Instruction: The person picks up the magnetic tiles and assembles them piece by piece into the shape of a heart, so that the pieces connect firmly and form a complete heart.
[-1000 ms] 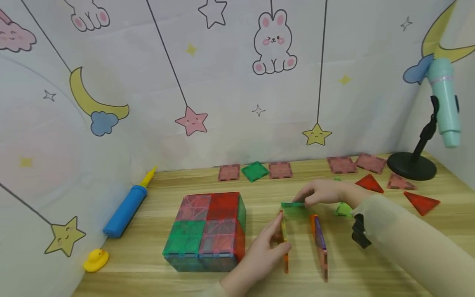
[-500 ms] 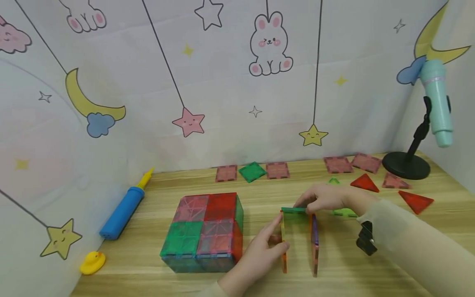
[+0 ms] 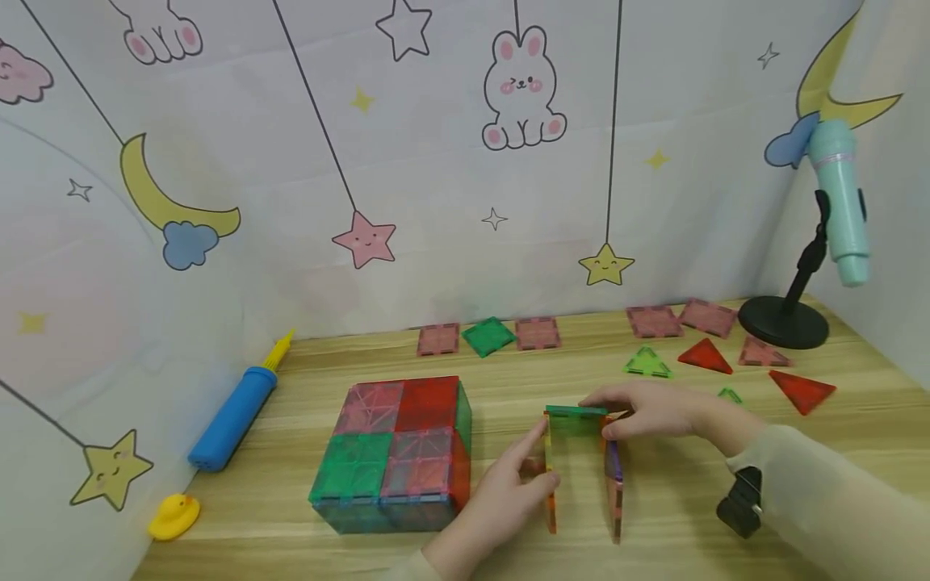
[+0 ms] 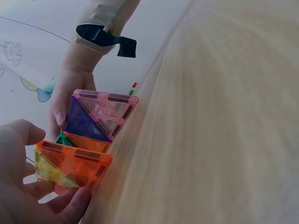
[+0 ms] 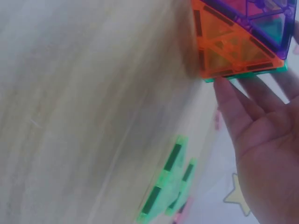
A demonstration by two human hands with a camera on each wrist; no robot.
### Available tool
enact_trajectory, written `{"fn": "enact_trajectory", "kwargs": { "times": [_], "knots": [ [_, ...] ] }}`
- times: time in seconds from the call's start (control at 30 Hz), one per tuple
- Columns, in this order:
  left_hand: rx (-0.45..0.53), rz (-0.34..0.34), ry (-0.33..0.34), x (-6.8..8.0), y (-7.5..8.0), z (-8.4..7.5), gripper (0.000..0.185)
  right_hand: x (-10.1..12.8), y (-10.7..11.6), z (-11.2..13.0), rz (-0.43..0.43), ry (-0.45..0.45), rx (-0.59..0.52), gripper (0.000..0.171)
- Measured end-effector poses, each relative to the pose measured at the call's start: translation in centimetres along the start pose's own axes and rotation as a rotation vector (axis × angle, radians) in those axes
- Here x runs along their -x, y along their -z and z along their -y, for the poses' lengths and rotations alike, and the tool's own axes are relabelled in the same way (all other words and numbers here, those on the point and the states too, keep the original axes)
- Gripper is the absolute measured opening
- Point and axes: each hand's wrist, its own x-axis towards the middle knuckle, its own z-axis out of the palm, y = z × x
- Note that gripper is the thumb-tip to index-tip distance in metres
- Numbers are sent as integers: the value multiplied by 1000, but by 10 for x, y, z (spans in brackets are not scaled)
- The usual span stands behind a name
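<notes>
Two bare hands enter from the near edge of the table, the left hand (image 3: 508,492) without rings or a watch, the right hand (image 3: 657,410) likewise unadorned. A loose, pale beige long sleeve (image 3: 835,504) covers the right forearm to the wrist, where a black strap with a clip-like mount (image 3: 739,503) wraps over the cuff.

Green tile (image 3: 576,411), orange tile (image 3: 550,468), purple-pink tile (image 3: 614,476)

Head view looks down; wrist views close — all share the tiles (image 3: 581,468).
</notes>
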Motion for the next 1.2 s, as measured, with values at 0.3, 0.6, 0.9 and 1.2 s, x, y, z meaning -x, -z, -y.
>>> {"fn": "enact_trajectory", "kwargs": {
  "times": [0.3, 0.6, 0.9, 1.2],
  "knots": [
    [14, 14, -19, 0, 2, 3, 64, -10, 8, -8, -101, -65, -8, 56],
    [56, 35, -7, 3, 4, 6, 64, -69, 24, -36, -230, -114, 230, 53],
    [52, 31, 6, 5, 1, 3, 62, -94, 27, -36, -127, -174, 304, 55],
    [63, 20, 29, 3, 3, 4, 63, -70, 34, -40, -151, -70, 402, 34]
  ]
}}
